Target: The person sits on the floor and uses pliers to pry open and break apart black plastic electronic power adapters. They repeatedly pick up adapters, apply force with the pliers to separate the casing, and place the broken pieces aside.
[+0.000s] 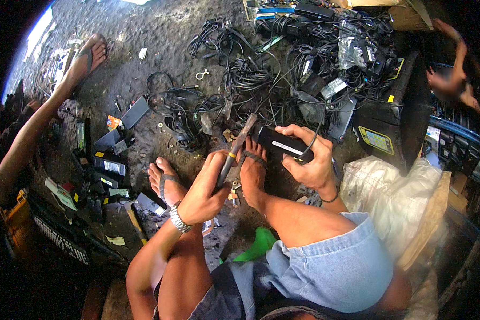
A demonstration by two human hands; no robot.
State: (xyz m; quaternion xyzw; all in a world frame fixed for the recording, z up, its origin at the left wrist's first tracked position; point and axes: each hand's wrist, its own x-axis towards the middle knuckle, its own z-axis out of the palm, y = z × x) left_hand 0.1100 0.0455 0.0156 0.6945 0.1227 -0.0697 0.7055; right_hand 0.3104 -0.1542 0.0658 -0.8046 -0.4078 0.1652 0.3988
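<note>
My left hand (210, 178) is closed round the black handle of a chisel-like tool (244, 133). A yellow band circles the handle, and its worn metal end points up and away from me. In my right hand (317, 165) is a black power adapter (285, 144), gripped between thumb and fingers, with a white label strip along its side and a thin cord at its near end. The metal end of the tool is beside the adapter's far left end; whether they touch I cannot tell. Both are above my right foot (253, 173).
Tangled black cables (250, 74) and more adapters are heaped ahead and to the right. Dark casings (112, 165) and another handled tool (136, 224) lie at left. A black bin (381, 122) and white sack (392, 186) stand right. Other people's leg (42, 117) and hand (453, 80) show.
</note>
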